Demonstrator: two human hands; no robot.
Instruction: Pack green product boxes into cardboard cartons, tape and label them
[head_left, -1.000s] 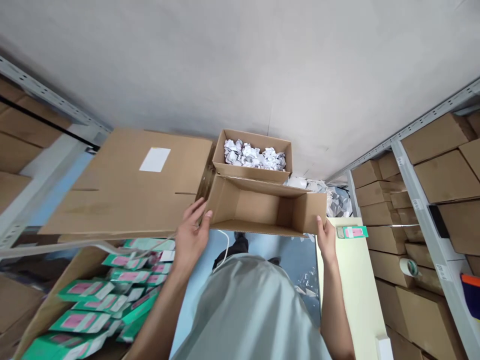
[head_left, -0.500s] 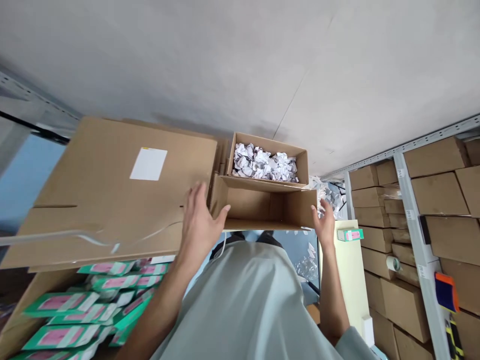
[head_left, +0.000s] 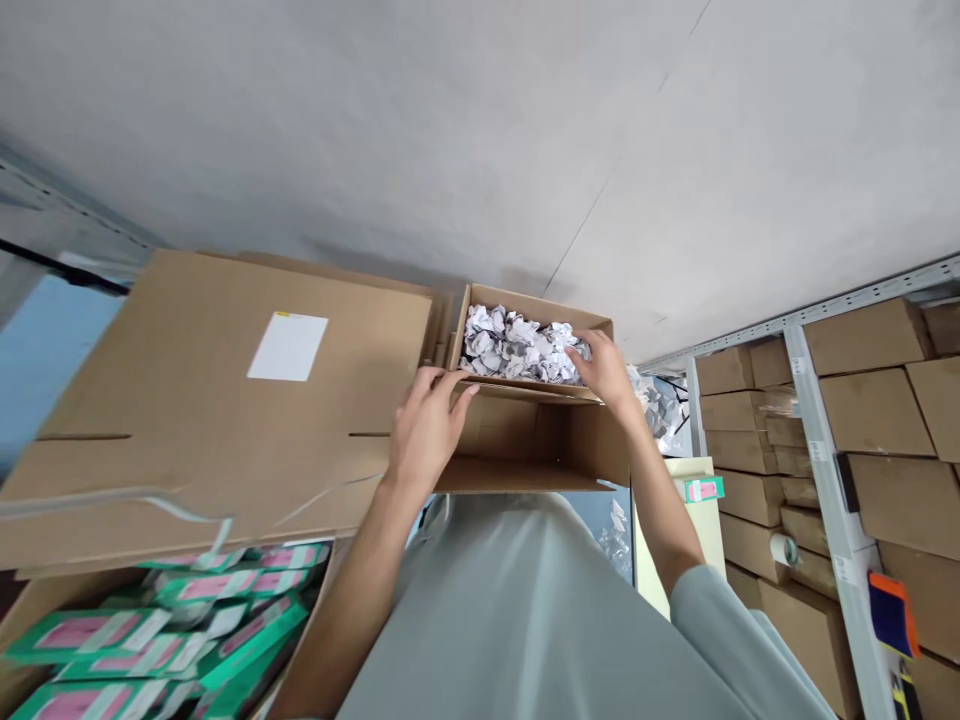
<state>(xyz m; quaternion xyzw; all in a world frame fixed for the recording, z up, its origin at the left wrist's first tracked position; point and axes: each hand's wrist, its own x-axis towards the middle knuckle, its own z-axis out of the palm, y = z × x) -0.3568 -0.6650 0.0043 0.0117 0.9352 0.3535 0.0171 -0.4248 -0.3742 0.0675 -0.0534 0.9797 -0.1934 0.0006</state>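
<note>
An empty open cardboard box (head_left: pixel 525 440) lies in front of me. Behind it stands a second open box (head_left: pixel 480 300) filled with crumpled white paper (head_left: pixel 510 345). My left hand (head_left: pixel 424 430) rests on the left rim of the empty box, fingers spread over its edge. My right hand (head_left: pixel 604 370) reaches over the far rim and touches the crumpled paper at the right end of the filled box; whether it grips any paper is unclear.
A large flat cardboard sheet with a white label (head_left: pixel 225 400) lies to the left. Below it, a carton holds several green and pink packets (head_left: pixel 150 640). Metal shelving (head_left: pixel 832 480) with brown boxes stands at right, beside a pale yellow table (head_left: pixel 694 475).
My right hand left the empty box's right side and reached forward into the crumpled paper. My left hand shifted onto the empty box's left rim. The view tilted slightly.
</note>
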